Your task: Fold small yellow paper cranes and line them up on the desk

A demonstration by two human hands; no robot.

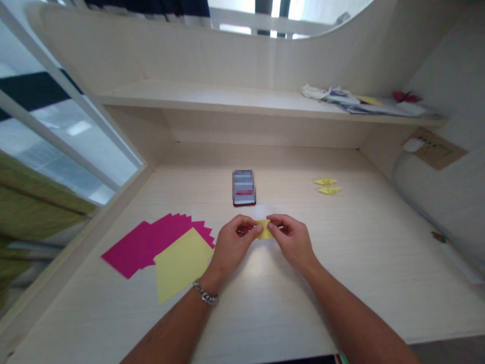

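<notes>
Currently, I'm holding a small folded yellow paper [264, 230] over the middle of the counter [359, 263], the left hand [235, 237] pinching its left side, the right hand [293, 236] its right. Both grips are covering its ends, so I can't tell its long axis. Just beyond, a phone [244, 188] is lying flat; leftward, a yellow sheet [184, 265] is overlapping magenta sheets [151, 242]; rightward, two yellow folded figures [329, 190] are resting. The shelf [208, 98] is carrying papers [350, 103].

Pale desk [379, 253] — magenta sheets [151, 242], yellow sheet [184, 265], phone [244, 188], two folded yellow papers [329, 191]
</notes>
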